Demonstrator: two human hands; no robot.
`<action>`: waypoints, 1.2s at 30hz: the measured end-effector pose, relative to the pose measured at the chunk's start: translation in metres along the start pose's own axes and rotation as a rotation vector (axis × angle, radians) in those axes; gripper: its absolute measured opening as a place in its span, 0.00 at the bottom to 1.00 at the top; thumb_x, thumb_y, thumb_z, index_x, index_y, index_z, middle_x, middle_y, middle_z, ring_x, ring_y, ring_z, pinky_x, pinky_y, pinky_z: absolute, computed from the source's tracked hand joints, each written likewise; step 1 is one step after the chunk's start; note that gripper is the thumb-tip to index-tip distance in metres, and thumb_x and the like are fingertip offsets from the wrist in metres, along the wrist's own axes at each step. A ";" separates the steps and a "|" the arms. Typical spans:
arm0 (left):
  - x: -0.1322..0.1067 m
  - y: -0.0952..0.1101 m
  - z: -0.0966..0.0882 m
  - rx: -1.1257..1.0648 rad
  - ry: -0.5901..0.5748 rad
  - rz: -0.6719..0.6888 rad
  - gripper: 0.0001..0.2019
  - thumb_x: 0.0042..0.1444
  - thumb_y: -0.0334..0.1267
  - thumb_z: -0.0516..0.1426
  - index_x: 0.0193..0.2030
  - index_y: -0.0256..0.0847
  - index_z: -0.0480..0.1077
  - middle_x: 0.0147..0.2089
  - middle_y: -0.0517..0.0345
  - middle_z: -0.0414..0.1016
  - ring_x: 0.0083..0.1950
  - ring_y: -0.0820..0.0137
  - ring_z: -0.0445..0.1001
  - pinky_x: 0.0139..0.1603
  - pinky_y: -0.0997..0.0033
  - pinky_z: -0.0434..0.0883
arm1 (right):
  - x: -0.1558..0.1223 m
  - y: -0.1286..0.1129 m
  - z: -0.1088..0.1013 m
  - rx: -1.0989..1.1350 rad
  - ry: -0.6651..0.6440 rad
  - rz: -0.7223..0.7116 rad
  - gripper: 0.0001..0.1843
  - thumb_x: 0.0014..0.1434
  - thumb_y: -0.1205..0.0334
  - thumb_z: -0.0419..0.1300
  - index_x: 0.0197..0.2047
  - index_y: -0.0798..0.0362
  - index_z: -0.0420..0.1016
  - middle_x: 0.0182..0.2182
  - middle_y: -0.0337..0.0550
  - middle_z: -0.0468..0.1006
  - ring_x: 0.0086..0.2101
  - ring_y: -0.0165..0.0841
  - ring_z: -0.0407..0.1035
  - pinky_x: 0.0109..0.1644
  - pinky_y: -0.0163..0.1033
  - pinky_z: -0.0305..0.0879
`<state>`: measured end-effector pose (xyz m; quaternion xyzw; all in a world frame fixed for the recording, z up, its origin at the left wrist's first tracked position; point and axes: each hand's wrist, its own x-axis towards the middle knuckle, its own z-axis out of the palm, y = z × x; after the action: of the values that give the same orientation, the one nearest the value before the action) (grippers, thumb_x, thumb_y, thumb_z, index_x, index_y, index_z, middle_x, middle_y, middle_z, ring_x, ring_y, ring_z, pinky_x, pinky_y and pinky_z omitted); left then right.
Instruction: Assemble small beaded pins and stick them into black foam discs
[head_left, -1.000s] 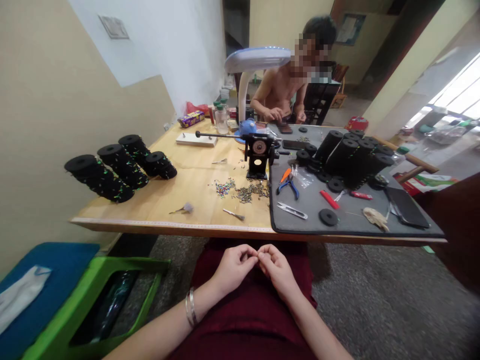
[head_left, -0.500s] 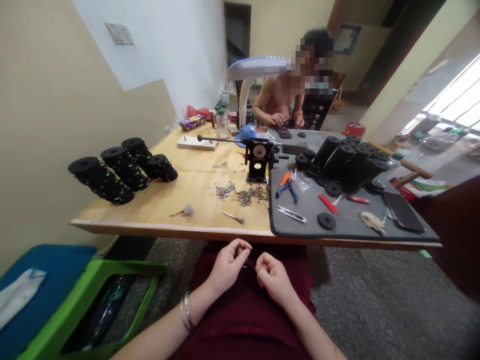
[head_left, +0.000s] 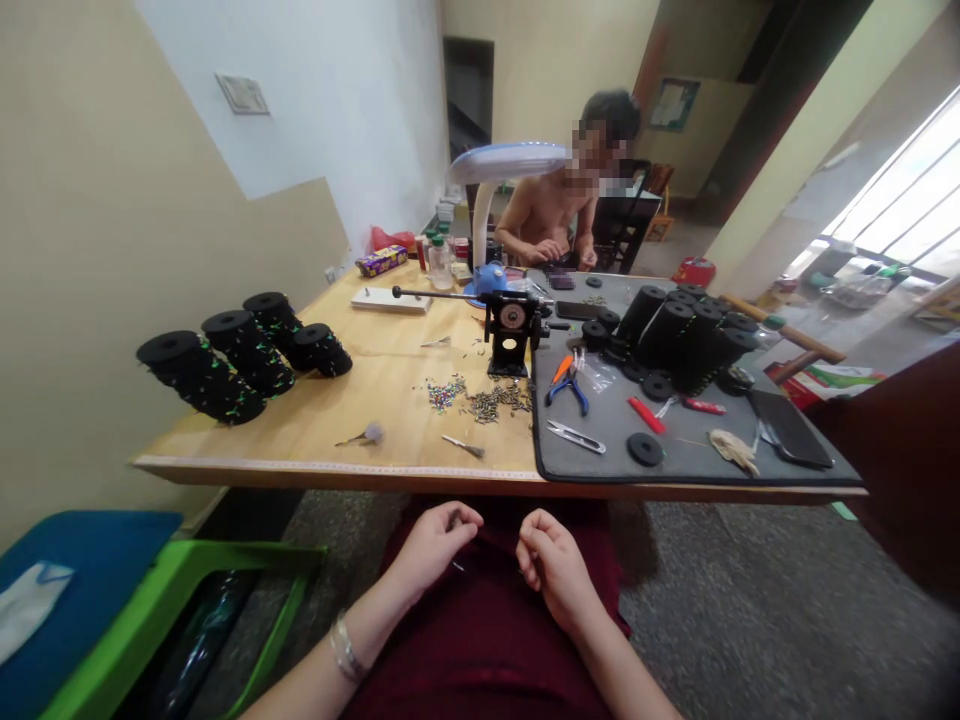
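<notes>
Insp. note: L hand (head_left: 433,545) and R hand (head_left: 553,562) were held apart, fingers curled, over red cloth (head_left: 480,640), below table edge (head_left: 337,472). Small dark bit (head_left: 454,518) sat at L fingertips; too small to ID, and cannot tell if pinched. R grip also unclear, nothing visible in it. Risk: item this small could slip into cloth folds if grip slackened, and be hard to find.
</notes>
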<state>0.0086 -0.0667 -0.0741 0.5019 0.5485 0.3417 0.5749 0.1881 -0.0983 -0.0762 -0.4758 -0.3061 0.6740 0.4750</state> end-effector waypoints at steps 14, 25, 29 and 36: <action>0.000 0.025 0.021 -0.097 -0.124 0.047 0.13 0.46 0.45 0.61 0.28 0.35 0.73 0.25 0.59 0.70 0.24 0.77 0.59 0.24 0.77 0.56 | -0.001 -0.001 0.000 0.021 -0.104 0.060 0.16 0.49 0.54 0.64 0.25 0.54 0.63 0.11 0.30 0.66 0.11 0.19 0.50 0.13 0.26 0.42; -0.004 0.041 0.006 0.005 -0.084 0.141 0.12 0.48 0.44 0.60 0.26 0.35 0.72 0.24 0.58 0.73 0.27 0.72 0.67 0.31 0.74 0.63 | 0.000 -0.015 -0.001 0.018 -0.172 0.025 0.23 0.53 0.45 0.60 0.42 0.57 0.71 0.31 0.50 0.80 0.33 0.36 0.74 0.30 0.36 0.67; -0.006 0.048 0.009 0.032 -0.119 0.162 0.11 0.49 0.42 0.59 0.25 0.35 0.73 0.24 0.57 0.74 0.27 0.72 0.69 0.30 0.74 0.64 | 0.002 -0.023 0.004 0.023 -0.197 0.029 0.23 0.53 0.46 0.61 0.43 0.57 0.71 0.34 0.51 0.79 0.37 0.37 0.73 0.36 0.39 0.67; -0.005 0.047 0.010 0.235 -0.062 0.246 0.11 0.50 0.41 0.57 0.25 0.35 0.73 0.22 0.57 0.73 0.24 0.73 0.65 0.27 0.75 0.60 | 0.011 -0.027 0.013 -0.171 -0.245 -0.043 0.20 0.52 0.50 0.62 0.40 0.57 0.70 0.20 0.37 0.74 0.20 0.26 0.65 0.25 0.32 0.59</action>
<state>0.0248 -0.0609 -0.0295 0.6394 0.5012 0.3274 0.4825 0.1841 -0.0780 -0.0514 -0.4219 -0.4282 0.6881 0.4063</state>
